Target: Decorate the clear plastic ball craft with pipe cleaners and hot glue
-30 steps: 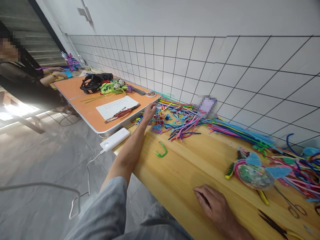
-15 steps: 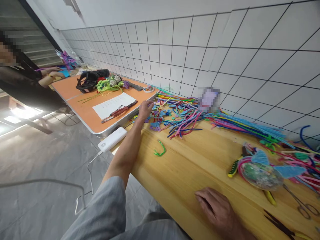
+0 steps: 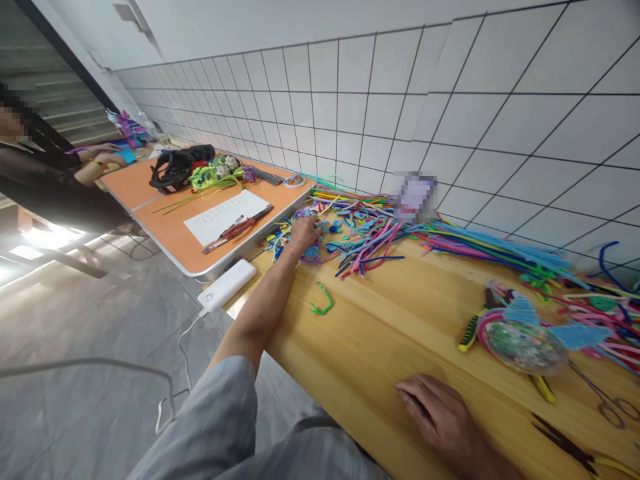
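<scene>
1. Head view, the things: The pile of small colourful pieces lies at the far left of the wooden table, under and around the left hand. The green bent piece lies between the two hands, nearer the left one. To the right of the pile are long fuzzy stems, along the wall.
2. Head view, the left arm and hand: The left arm stretches forward over the table's left edge, palm down. Its fingers bend down at the pile; whether they pinch a piece cannot be told.
3. Head view, the right hand: The right hand rests at the near side, well apart from the left, its fingers loosely curled; how far they close is unclear. The clear rounded bundle with blue fins and yellow-black pliers lie beyond it, to the right.
</scene>
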Demonstrator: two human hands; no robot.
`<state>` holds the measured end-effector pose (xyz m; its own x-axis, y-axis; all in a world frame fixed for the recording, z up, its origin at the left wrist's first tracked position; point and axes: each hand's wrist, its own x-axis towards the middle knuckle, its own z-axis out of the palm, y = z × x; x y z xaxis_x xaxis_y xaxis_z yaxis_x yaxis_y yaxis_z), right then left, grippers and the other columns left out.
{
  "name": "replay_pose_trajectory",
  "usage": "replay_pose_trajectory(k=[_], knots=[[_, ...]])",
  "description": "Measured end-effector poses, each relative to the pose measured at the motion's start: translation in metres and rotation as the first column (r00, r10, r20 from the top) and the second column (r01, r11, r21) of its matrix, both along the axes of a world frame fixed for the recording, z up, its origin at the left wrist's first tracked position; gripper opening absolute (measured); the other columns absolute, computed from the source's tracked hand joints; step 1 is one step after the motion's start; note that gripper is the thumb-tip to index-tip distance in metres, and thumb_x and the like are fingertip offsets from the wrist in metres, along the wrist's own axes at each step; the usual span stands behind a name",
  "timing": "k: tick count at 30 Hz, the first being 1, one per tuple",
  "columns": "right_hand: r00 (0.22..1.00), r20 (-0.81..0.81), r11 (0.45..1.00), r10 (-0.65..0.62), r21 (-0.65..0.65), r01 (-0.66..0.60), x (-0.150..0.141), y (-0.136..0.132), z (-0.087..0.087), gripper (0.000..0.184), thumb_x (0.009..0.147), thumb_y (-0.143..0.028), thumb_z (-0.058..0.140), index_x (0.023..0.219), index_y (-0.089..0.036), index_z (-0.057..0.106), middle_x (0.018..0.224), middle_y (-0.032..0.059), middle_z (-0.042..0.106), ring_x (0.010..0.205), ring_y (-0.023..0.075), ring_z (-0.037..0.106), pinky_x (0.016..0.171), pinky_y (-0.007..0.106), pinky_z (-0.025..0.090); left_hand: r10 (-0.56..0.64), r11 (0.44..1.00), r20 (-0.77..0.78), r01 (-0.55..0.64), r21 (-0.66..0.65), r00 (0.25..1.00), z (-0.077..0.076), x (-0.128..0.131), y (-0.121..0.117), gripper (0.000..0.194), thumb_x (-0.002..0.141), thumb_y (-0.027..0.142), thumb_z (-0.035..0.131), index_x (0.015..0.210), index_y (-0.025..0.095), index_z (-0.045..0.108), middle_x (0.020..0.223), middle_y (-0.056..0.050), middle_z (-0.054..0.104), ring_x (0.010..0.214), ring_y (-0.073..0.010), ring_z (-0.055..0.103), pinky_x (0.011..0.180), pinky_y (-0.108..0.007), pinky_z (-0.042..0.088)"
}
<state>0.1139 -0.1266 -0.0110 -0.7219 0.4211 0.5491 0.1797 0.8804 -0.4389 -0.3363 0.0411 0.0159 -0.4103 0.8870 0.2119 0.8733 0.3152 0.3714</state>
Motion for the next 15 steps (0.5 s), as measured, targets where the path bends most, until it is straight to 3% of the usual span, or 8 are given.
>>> replay_pose_trajectory(k=[5, 9, 15], knots=[[1.000, 0.002, 1.000, -0.005, 0.016, 0.005, 0.000, 0.000, 0.001, 0.018, 0.107, -0.016, 0.051, 0.103, -0.024, 0.066, 0.077, -0.0001, 0.074, 0.066, 0.0138, 0.072, 0.065, 0.026, 0.054, 0.005, 0.998, 0.027, -0.003, -0.060, 1.000, 0.005, -0.005, 0.001, 0.038, 0.088, 0.039, 0.077, 0.121, 0.020, 0.079, 0.108, -0.010, 0.081, 0.105, -0.0288, 0.072, 0.091, -0.034, 0.051], [1.000, 0.011, 0.999, -0.006, 0.033, 0.005, -0.001, 0.000, 0.001, 0.018, 0.107, -0.014, 0.051, 0.104, -0.024, 0.066, 0.076, -0.0004, 0.073, 0.065, 0.0137, 0.071, 0.064, 0.026, 0.054, 0.015, 0.999, 0.043, -0.014, -0.037, 0.999, 0.013, -0.008, 0.002, 0.029, 0.095, 0.031, 0.062, 0.115, 0.022, 0.081, 0.111, -0.007, 0.081, 0.106, -0.0259, 0.071, 0.092, -0.033, 0.051], [1.000, 0.020, 0.999, -0.015, 0.043, 0.014, -0.001, 0.000, 0.000, 0.017, 0.107, -0.014, 0.051, 0.104, -0.024, 0.065, 0.077, -0.0005, 0.073, 0.067, 0.0139, 0.072, 0.065, 0.026, 0.054, 0.036, 0.999, -0.003, -0.036, 0.010, 0.999, 0.023, -0.006, 0.005, 0.039, 0.088, 0.042, 0.073, 0.122, 0.024, 0.079, 0.143, -0.015, 0.067, 0.136, -0.0414, 0.053, 0.112, -0.054, 0.041]])
